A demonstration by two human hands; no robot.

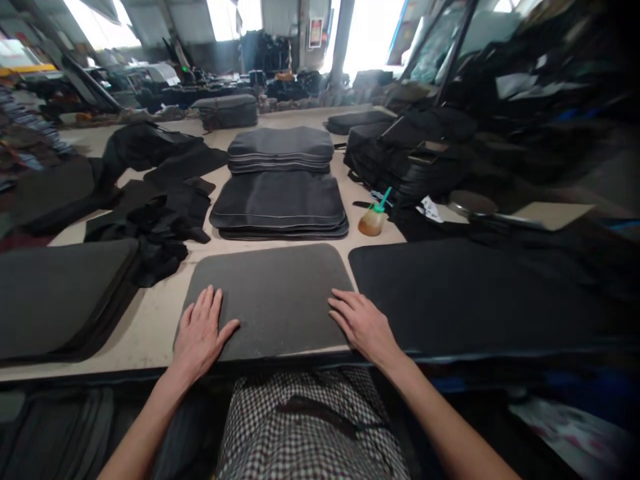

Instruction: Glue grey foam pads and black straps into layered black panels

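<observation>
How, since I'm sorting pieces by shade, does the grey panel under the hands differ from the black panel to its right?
The grey panel is clearly lighter than the black panel. The left hand and right hand touch the grey panel; neither has its fingertips on the black panel. The grey panel's right edge shows, while the black panel's right end is lost in shadow. Both lie flat near the table's front edge.

Workshop with worktable, panel stacks
</observation>
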